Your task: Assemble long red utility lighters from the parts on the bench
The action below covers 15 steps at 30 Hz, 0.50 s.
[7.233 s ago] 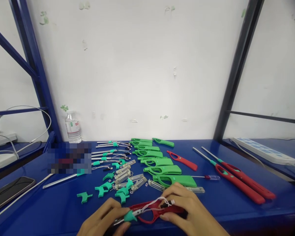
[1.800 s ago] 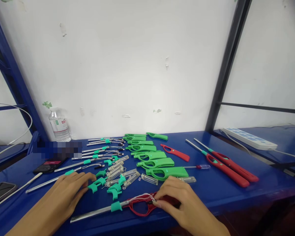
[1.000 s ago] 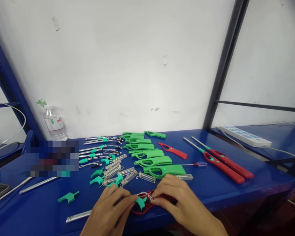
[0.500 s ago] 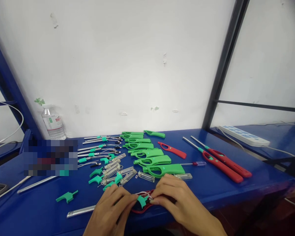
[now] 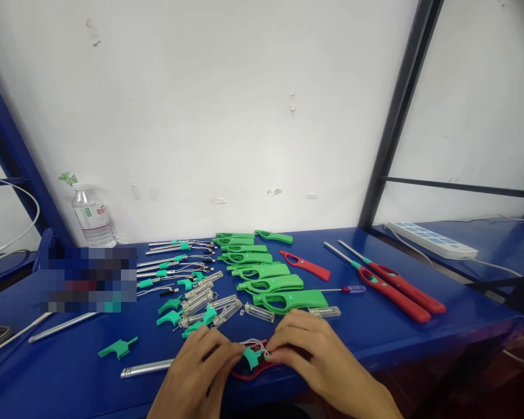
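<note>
Near the table's front edge, a red lighter shell (image 5: pixel 244 377) lies partly hidden under both hands, with a metal tube (image 5: pixel 146 368) sticking out to the left. My left hand (image 5: pixel 201 366) is closed, its fingertips at the left side of a green trigger (image 5: pixel 252 358) over the shell. From the right, my right hand (image 5: pixel 310 355) pinches a small black igniter piece (image 5: pixel 264 357) beside the trigger. Thin white wires (image 5: pixel 255 342) loop between the hands. Beyond them lie clear fuel tanks (image 5: pixel 259 312) and green lighter shells (image 5: pixel 290 301).
Loose green triggers (image 5: pixel 117 348) and metal tubes with wires (image 5: pixel 161 265) lie at left. Two red lighters (image 5: pixel 393 294), a red shell half (image 5: pixel 305 265) and a screwdriver (image 5: pixel 353 289) are at right. A water bottle (image 5: pixel 94 218) stands by the wall; a power strip (image 5: pixel 434 241) is far right.
The green trigger and the wires between my fingers have shifted very slightly. Both hands keep their hold, and the view has moved a little.
</note>
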Each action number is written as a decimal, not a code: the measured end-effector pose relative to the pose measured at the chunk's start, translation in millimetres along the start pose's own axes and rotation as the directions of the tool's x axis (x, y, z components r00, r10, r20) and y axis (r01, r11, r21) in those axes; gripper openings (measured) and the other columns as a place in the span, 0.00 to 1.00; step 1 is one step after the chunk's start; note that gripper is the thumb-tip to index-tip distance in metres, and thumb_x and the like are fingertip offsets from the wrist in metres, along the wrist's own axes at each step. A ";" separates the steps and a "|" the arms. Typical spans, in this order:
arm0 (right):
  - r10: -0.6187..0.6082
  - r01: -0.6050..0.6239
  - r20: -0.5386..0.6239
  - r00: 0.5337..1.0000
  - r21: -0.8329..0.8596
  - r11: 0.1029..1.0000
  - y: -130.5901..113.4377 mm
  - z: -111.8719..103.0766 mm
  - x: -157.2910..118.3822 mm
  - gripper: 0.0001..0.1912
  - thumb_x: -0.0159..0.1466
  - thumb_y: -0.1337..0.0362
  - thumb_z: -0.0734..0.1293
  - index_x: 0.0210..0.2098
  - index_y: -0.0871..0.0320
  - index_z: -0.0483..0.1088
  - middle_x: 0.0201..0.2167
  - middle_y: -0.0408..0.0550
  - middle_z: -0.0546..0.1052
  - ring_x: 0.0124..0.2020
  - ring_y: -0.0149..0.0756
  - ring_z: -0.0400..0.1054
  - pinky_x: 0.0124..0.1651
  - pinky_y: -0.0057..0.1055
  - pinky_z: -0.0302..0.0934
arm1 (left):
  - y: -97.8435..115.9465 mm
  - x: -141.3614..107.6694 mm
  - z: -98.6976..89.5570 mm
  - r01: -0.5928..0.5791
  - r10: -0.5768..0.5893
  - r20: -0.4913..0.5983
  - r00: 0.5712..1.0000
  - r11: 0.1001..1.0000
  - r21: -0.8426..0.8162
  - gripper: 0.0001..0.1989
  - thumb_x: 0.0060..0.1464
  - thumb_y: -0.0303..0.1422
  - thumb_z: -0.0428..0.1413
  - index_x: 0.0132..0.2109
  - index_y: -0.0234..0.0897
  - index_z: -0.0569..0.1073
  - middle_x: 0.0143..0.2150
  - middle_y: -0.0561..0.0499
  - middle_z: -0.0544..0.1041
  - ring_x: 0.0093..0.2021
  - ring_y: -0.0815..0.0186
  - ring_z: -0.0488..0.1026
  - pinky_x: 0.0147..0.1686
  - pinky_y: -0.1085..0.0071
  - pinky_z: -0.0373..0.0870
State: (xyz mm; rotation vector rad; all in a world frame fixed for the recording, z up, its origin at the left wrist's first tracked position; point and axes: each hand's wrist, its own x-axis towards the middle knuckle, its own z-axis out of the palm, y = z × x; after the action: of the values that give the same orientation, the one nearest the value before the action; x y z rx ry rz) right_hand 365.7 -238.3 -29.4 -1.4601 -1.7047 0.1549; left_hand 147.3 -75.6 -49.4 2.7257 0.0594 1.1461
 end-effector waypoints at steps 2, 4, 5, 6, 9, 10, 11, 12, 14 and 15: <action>0.008 -0.008 -0.001 1.000 0.000 1.000 -0.5 -0.1 -0.3 0.09 0.79 0.58 0.71 0.44 0.52 0.84 0.41 0.43 0.85 0.43 0.37 0.76 0.48 0.32 0.65 | 0.8 0.6 -0.6 0.004 -0.004 -0.003 1.000 1.000 0.002 0.11 0.77 0.24 0.54 0.57 0.43 0.77 0.42 0.53 0.80 0.39 0.66 0.77 0.43 0.70 0.77; 0.015 -0.015 -0.004 1.000 0.000 1.000 -0.6 -0.2 -0.4 0.10 0.79 0.58 0.72 0.44 0.52 0.84 0.40 0.43 0.85 0.43 0.37 0.77 0.48 0.32 0.65 | 1.2 1.6 -1.4 0.007 -0.007 0.001 1.000 1.000 -0.002 0.11 0.77 0.25 0.54 0.57 0.43 0.77 0.42 0.53 0.80 0.40 0.66 0.76 0.42 0.70 0.77; 0.014 -0.014 -0.006 1.000 0.002 1.000 -0.7 -0.3 -0.4 0.10 0.79 0.57 0.72 0.44 0.53 0.84 0.40 0.43 0.86 0.43 0.37 0.77 0.48 0.32 0.65 | 1.2 2.2 -1.8 0.008 -0.008 0.005 1.000 1.000 -0.004 0.11 0.77 0.25 0.54 0.57 0.43 0.77 0.42 0.53 0.80 0.40 0.66 0.76 0.42 0.70 0.77; 0.014 -0.014 -0.007 1.000 0.004 1.000 -0.7 -0.5 -0.4 0.10 0.79 0.57 0.72 0.44 0.53 0.85 0.40 0.43 0.86 0.43 0.37 0.77 0.48 0.32 0.65 | 1.0 2.7 -2.0 0.010 -0.010 0.011 1.000 1.000 -0.005 0.11 0.77 0.25 0.54 0.57 0.43 0.78 0.43 0.52 0.81 0.41 0.66 0.76 0.42 0.71 0.77; 0.014 -0.014 -0.003 1.000 0.003 1.000 -0.6 -0.8 -0.3 0.10 0.79 0.57 0.71 0.44 0.53 0.84 0.41 0.43 0.86 0.43 0.37 0.77 0.48 0.32 0.65 | -0.6 3.0 -1.5 0.011 -0.010 0.022 1.000 1.000 -0.002 0.12 0.77 0.25 0.55 0.59 0.44 0.78 0.45 0.52 0.82 0.44 0.65 0.77 0.45 0.71 0.78; 0.014 -0.014 -0.003 1.000 -0.002 1.000 -0.5 -0.8 -0.3 0.10 0.79 0.57 0.71 0.44 0.53 0.84 0.40 0.43 0.86 0.42 0.37 0.76 0.48 0.32 0.65 | -1.2 2.8 -1.2 0.014 -0.014 0.023 1.000 1.000 0.001 0.13 0.77 0.25 0.55 0.59 0.45 0.79 0.46 0.51 0.82 0.45 0.65 0.77 0.46 0.72 0.78; 0.013 -0.013 -0.004 1.000 -0.008 1.000 -0.4 -0.6 -0.3 0.10 0.79 0.57 0.71 0.44 0.53 0.84 0.40 0.43 0.86 0.42 0.36 0.76 0.48 0.33 0.65 | -1.9 2.3 -0.7 0.017 -0.017 0.025 1.000 1.000 0.004 0.13 0.77 0.25 0.55 0.59 0.45 0.79 0.47 0.51 0.82 0.45 0.65 0.77 0.46 0.72 0.78; 0.010 -0.010 -0.005 1.000 -0.014 1.000 -0.2 -0.3 -0.2 0.10 0.79 0.57 0.71 0.45 0.53 0.84 0.40 0.43 0.86 0.42 0.36 0.76 0.48 0.33 0.65 | -2.6 1.7 -0.3 0.020 -0.020 0.024 1.000 1.000 0.007 0.14 0.76 0.25 0.55 0.59 0.45 0.79 0.47 0.51 0.82 0.46 0.64 0.77 0.46 0.72 0.79; 0.006 -0.006 -0.005 1.000 -0.025 1.000 0.3 0.4 -0.2 0.12 0.80 0.56 0.70 0.45 0.52 0.84 0.41 0.42 0.86 0.42 0.36 0.76 0.48 0.33 0.65 | -3.8 0.2 0.3 0.026 -0.026 0.023 0.999 1.000 0.012 0.15 0.76 0.23 0.54 0.60 0.45 0.79 0.48 0.50 0.82 0.47 0.64 0.78 0.47 0.72 0.79; 0.007 -0.007 -0.007 1.000 -0.030 1.000 0.4 0.8 -0.2 0.13 0.81 0.55 0.69 0.45 0.52 0.84 0.41 0.42 0.86 0.42 0.36 0.76 0.48 0.33 0.65 | -4.3 -0.5 0.4 0.025 -0.025 0.022 0.999 1.000 0.014 0.16 0.75 0.22 0.54 0.60 0.45 0.79 0.48 0.49 0.83 0.48 0.64 0.78 0.48 0.71 0.79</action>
State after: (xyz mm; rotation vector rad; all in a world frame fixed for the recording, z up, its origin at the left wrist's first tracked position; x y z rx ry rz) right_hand 365.5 -238.0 -30.2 -1.4869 -1.7034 0.1285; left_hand 147.4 -71.5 -50.8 2.7412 0.0981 1.1120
